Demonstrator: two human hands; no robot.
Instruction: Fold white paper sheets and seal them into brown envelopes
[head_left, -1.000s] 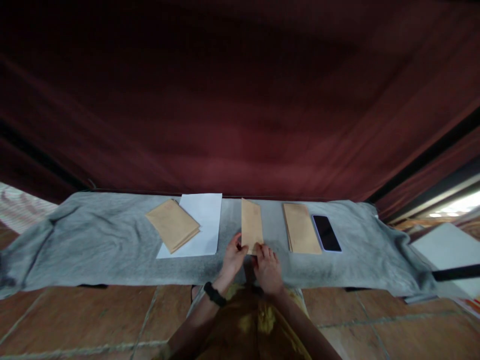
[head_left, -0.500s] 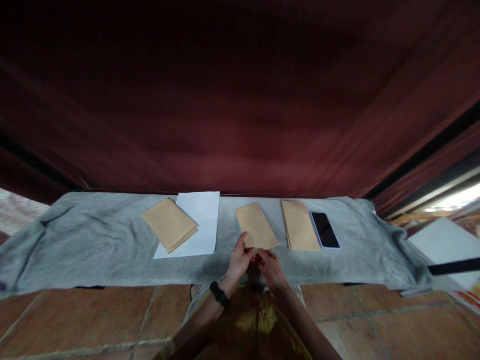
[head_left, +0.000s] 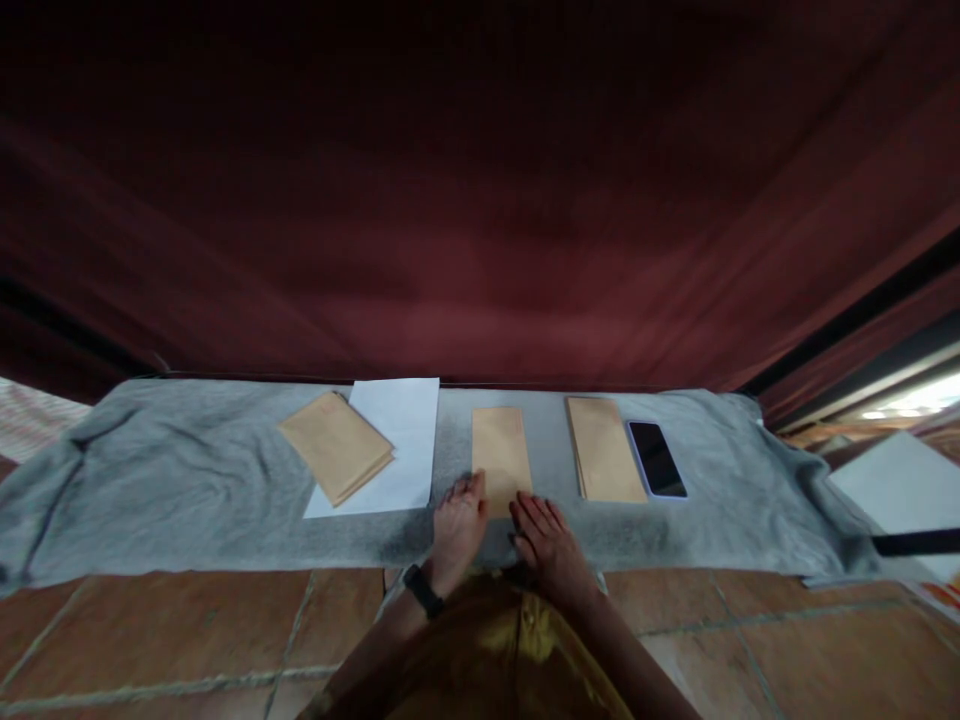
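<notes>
A brown paper envelope (head_left: 501,445) lies nearly straight in front of me on the grey cloth. My left hand (head_left: 459,522), with a dark band on its wrist, rests at the envelope's lower left edge, thumb on the paper. On the other side, my right hand (head_left: 549,542) lies flat with its fingers stretched out, fingertips at the lower right edge. Both hands look open, and neither grips the paper. To the left, a stack of brown envelopes (head_left: 337,448) lies slanted over white paper (head_left: 409,440). More brown envelopes (head_left: 609,450) lie stacked to the right.
A phone (head_left: 658,460) with a pale lilac edge lies beside the right stack. The grey cloth (head_left: 195,480) covers a long narrow surface with a dark red fabric wall (head_left: 480,300) behind it. White sheets (head_left: 896,480) are at the far right. Below is a tiled floor (head_left: 187,630).
My hands, whose fingers met at the envelope's lower edge, have moved apart to its two sides. The middle envelope has turned from slanted to nearly straight and sits slightly closer to me.
</notes>
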